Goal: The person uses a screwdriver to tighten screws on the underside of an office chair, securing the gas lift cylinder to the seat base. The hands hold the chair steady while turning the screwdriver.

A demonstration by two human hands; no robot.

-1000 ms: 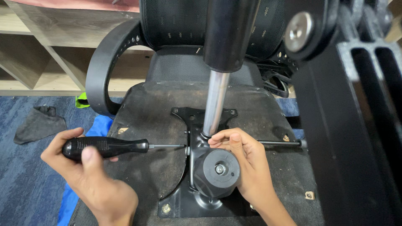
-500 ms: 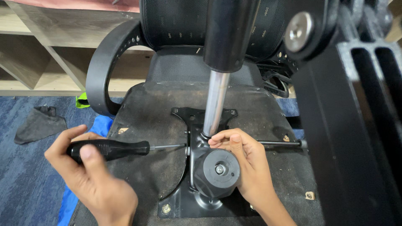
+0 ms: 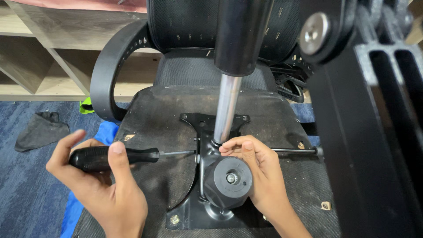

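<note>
Gripping one black-handled screwdriver (image 3: pixel 112 158), the left hand (image 3: pixel 99 185) is clamped; the right hand (image 3: pixel 257 169) cups one black knob (image 3: pixel 232 177).

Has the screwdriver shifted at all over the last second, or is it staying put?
Barely. The screwdriver stays level with its tip at the black metal plate under the seat; the handle sits at the same spot. Only the left hand regrips, fingers opening.
</note>
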